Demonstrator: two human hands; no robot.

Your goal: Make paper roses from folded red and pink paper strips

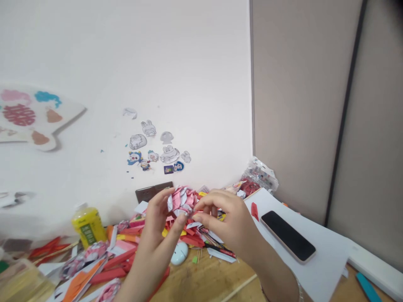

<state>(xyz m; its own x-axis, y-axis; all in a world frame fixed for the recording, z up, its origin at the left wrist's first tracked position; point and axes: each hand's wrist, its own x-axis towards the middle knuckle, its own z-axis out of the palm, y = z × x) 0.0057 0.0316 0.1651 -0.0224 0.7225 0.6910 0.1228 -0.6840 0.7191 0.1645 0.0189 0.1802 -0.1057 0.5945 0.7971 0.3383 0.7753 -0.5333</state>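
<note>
A pink and white ball of folded paper (182, 200) is held up over the table between both hands. My left hand (160, 228) closes on its left side, with the thumb under it and the fingers behind. At its right edge, my right hand (222, 212) has thumb and forefinger pinched together, touching the paper. What sits in that pinch is too small to make out. Below the hands lie a rounded light-blue case (179, 253) and a heap of red paper strips (192, 240).
A yellow-filled bottle (88, 225) stands at the left among paper scraps. To the right, a phone (288, 236) lies on a white sheet (330, 256). A crinkled plastic bag (260, 174) rests by the wall corner. Several stickers (170, 154) are on the wall.
</note>
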